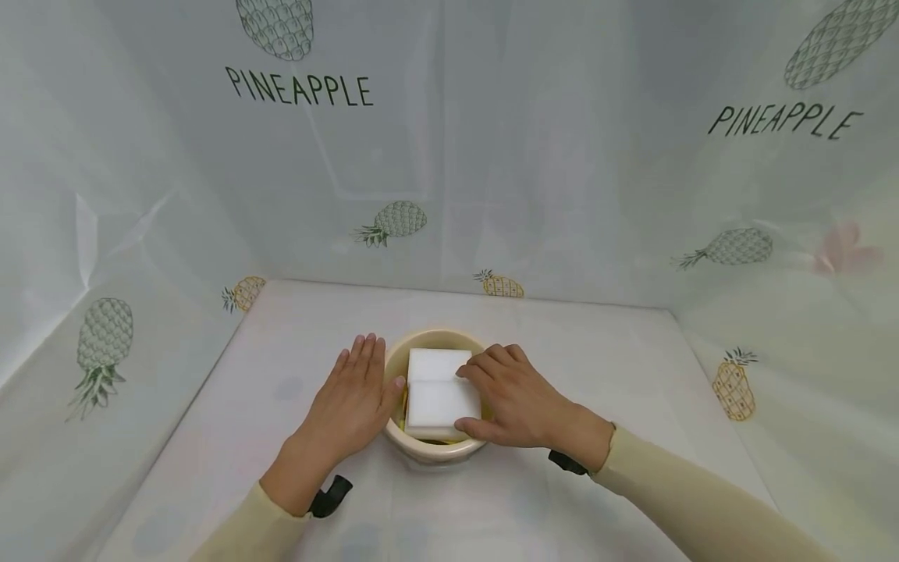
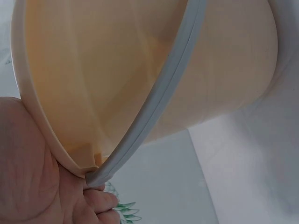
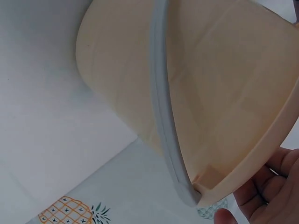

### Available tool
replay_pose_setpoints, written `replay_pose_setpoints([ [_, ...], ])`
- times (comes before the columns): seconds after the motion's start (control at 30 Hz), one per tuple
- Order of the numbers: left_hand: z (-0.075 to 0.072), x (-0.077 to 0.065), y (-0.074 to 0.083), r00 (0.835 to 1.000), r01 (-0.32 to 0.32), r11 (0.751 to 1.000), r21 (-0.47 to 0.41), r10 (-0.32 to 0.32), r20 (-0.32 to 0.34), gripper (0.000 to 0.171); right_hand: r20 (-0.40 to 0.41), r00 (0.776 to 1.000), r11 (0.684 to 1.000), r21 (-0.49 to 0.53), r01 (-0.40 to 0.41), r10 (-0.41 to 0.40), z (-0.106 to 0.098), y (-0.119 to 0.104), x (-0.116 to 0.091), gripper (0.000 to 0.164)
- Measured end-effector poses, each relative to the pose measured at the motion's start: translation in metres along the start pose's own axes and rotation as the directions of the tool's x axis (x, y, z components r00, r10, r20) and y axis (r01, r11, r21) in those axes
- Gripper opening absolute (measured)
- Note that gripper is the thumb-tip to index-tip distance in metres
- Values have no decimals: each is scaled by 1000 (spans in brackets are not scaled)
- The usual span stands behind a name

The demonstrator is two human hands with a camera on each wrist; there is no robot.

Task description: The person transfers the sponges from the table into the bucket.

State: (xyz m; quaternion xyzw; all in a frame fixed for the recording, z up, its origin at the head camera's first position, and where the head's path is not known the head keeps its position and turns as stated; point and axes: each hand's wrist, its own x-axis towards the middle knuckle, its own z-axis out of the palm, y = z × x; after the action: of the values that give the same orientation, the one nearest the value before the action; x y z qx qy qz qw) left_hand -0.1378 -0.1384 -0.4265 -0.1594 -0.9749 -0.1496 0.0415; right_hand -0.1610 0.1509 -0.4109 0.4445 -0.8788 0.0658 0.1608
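Note:
In the head view a cream bucket [image 1: 437, 340] stands between my hands, with a grey carrying handle [image 2: 154, 109] that shows in the left wrist view. Two white rectangular blocks [image 1: 444, 406] lie in its mouth, the front one overlapping the back one. My right hand [image 1: 516, 396] reaches over the right rim. Its thumb and index finger grip the front block across its near and far edges. At the left rim my left hand [image 1: 354, 403] rests with straight fingers, its thumb reaching over the edge. Something yellow shows beneath the blocks; most of it is hidden.
The bucket stands on a pale covered tabletop [image 1: 309, 328]. Sheeting printed with pineapples [image 1: 400, 218] rises behind it and on both sides. A black wrist strap [image 1: 330, 496] sits at the left cuff and another black strap [image 1: 566, 462] at the right.

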Motion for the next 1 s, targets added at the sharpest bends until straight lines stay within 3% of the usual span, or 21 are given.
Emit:
replay_pose_setpoints([
  [0.23, -1, 2, -1, 1000, 10, 1000, -4, -9, 15, 74, -10, 1000, 1000, -6, -3, 3, 2, 3, -1, 56],
  [0.47, 2, 3, -2, 1000, 14, 1000, -17, -13, 20, 75, -9, 998, 998, 27, 60, -59, 4, 3, -3, 40],
  [0.6, 1, 3, -2, 1000, 15, 1000, -15, -15, 22, 75, -9, 998, 998, 17, 62, -62, 4, 3, -3, 40],
  [0.87, 2, 4, -2, 1000, 12, 1000, -15, -12, 14, 74, -105, 994, 1000, -12, 22, -23, 8, 7, -7, 46],
  [1.0, 2, 3, -2, 1000, 12, 1000, -15, -12, 14, 75, -190, 982, 999, -25, -20, 15, 11, 11, -12, 54],
])
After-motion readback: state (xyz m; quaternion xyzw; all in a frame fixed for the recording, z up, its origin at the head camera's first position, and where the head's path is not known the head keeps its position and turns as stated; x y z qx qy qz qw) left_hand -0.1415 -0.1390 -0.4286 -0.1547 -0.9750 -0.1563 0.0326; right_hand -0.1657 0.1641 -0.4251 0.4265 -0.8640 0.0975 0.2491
